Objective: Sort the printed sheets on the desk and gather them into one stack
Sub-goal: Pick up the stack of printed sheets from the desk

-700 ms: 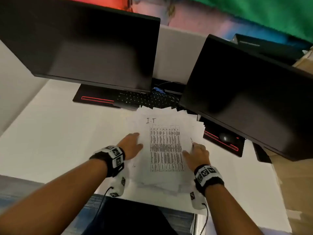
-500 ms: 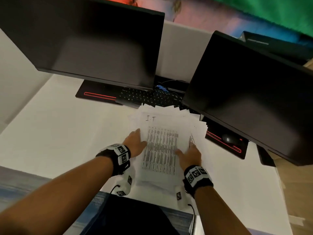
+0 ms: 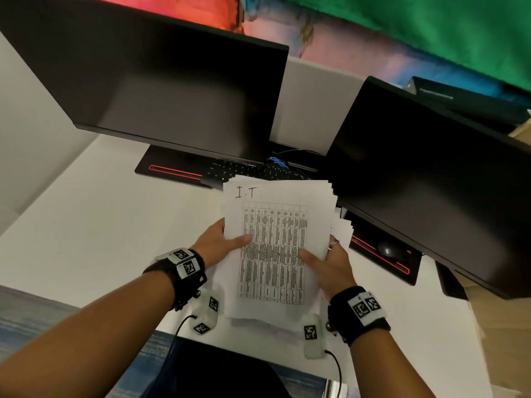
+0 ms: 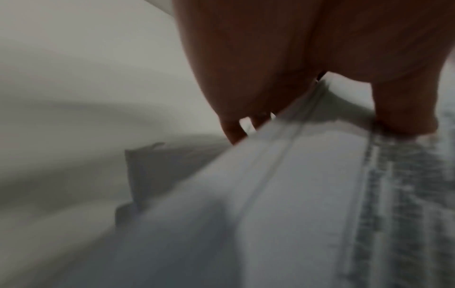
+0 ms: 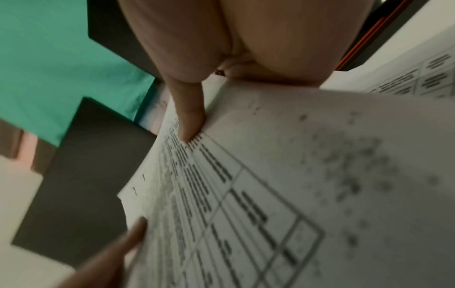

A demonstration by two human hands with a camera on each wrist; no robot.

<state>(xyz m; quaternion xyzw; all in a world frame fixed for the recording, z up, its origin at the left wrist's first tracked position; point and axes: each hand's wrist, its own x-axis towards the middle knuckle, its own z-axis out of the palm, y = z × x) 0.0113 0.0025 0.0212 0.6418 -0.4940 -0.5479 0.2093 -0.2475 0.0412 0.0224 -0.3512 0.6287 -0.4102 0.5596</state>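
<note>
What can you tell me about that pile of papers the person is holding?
The stack of printed sheets is white paper, the top sheet showing a black printed table with "I.T" handwritten above it. The edges are uneven, fanning out at the far end and right side. The left hand and right hand grip its sides, thumbs on top. It is tilted, its near end low by the white desk.

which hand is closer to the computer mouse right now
Right. The right hand grips the paper stack's right edge, just left of the mouse; the left hand holds the stack's far side.
</note>
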